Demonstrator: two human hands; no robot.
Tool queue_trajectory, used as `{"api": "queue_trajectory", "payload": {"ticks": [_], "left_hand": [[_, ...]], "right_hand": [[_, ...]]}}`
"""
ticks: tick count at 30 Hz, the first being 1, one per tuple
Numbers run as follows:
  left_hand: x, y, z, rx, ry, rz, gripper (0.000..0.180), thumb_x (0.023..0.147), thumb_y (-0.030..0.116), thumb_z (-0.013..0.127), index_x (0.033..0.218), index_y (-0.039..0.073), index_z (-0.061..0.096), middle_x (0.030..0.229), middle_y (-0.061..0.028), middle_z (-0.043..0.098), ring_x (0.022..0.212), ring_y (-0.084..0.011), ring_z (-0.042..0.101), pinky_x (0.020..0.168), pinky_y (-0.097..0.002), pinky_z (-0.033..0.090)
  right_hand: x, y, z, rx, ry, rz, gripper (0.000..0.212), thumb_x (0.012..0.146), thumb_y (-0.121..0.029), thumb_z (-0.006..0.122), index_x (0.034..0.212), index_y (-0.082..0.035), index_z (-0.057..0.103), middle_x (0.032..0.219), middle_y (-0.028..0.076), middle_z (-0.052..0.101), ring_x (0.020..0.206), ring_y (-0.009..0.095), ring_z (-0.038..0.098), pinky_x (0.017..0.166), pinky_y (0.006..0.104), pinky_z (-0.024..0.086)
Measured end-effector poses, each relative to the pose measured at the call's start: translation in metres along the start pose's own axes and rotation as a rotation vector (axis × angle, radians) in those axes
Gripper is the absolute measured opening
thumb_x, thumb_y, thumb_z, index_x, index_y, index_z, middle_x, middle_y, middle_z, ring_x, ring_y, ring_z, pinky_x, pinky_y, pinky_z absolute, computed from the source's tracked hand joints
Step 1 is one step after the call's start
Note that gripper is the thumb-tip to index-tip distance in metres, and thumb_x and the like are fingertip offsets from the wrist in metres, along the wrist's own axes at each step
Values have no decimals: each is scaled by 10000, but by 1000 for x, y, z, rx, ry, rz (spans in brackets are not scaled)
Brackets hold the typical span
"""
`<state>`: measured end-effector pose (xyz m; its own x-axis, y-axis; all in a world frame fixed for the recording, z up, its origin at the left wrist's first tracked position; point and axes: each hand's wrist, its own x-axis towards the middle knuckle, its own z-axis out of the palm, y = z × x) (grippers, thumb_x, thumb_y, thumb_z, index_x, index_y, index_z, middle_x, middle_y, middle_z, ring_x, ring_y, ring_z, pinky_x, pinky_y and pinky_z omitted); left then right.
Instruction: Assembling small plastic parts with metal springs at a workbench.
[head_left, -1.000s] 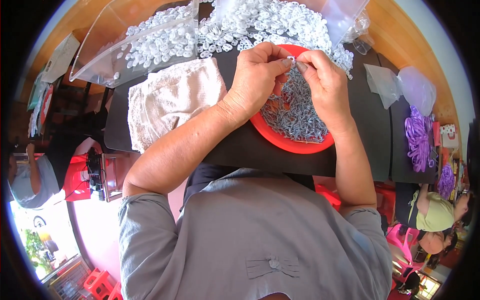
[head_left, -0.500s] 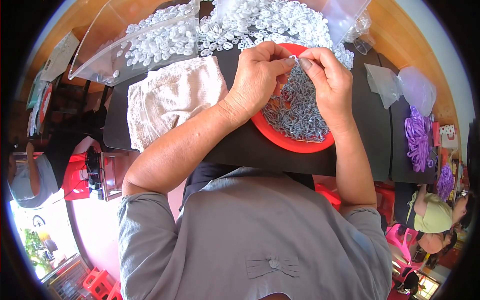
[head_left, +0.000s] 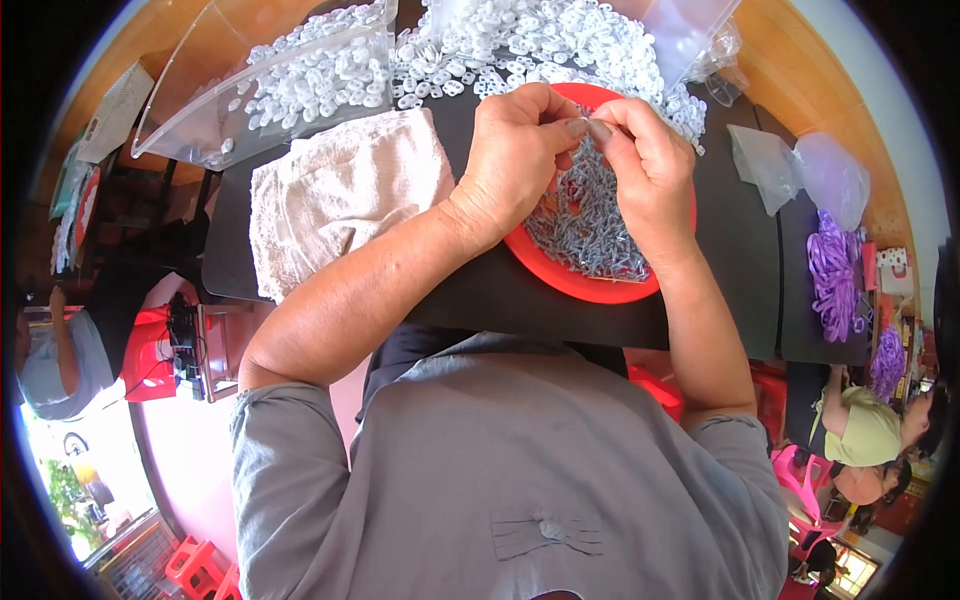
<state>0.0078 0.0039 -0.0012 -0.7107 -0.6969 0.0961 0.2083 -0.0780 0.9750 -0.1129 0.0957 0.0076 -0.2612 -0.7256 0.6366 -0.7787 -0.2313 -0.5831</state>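
Over a round red basin (head_left: 590,291), my left hand (head_left: 512,150) and my right hand (head_left: 652,170) meet fingertip to fingertip. Each one pinches thumb against forefinger on something tiny, mostly covered by the fingers; its kind cannot be made out. Beneath them the basin holds a heap of small, slim grey metal-looking pieces (head_left: 590,235). Beyond the basin spreads a pile of small white plastic pieces with holes (head_left: 580,45). A folded cream towel (head_left: 345,190) lies beside my left forearm.
A clear plastic bin (head_left: 188,135) with more white pieces stands at the far left of the dark table (head_left: 735,270). Clear bags (head_left: 835,182) and a purple ribbon bundle (head_left: 833,275) lie at the right. Other people sit at both sides, near red and pink stools.
My right hand has shifted slightly left, and its fingertips have come closer to my left hand's. Both hands keep pinching above the basin.
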Motion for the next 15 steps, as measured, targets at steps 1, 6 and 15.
{"api": "queue_trajectory", "payload": {"ticks": [1, 6, 15], "left_hand": [[0, 2, 0, -7, 23, -30, 89, 904, 50, 613, 893, -38, 601, 701, -54, 592, 526, -103, 525, 461, -239, 419], [3, -1, -3, -82, 61, -106, 83, 883, 43, 627, 885, -38, 610, 709, -72, 612, 513, -122, 534, 454, -245, 421], [5, 6, -3, -108, -12, -130, 105, 887, 80, 646, 887, -22, 620, 743, -67, 624, 557, -125, 565, 467, -244, 434]], "right_hand": [[-1, 0, 2, 20, 3, 24, 19, 902, 4, 598, 887, 8, 586, 724, 15, 574, 651, 69, 510, 588, 229, 427], [-2, 6, 6, 104, -2, 83, 25, 905, -16, 611, 889, 3, 606, 729, -3, 576, 654, 58, 511, 585, 218, 427], [1, 14, -11, 204, -2, 249, 80, 921, -94, 630, 925, -16, 647, 767, -22, 601, 683, 42, 529, 617, 199, 449]]}}
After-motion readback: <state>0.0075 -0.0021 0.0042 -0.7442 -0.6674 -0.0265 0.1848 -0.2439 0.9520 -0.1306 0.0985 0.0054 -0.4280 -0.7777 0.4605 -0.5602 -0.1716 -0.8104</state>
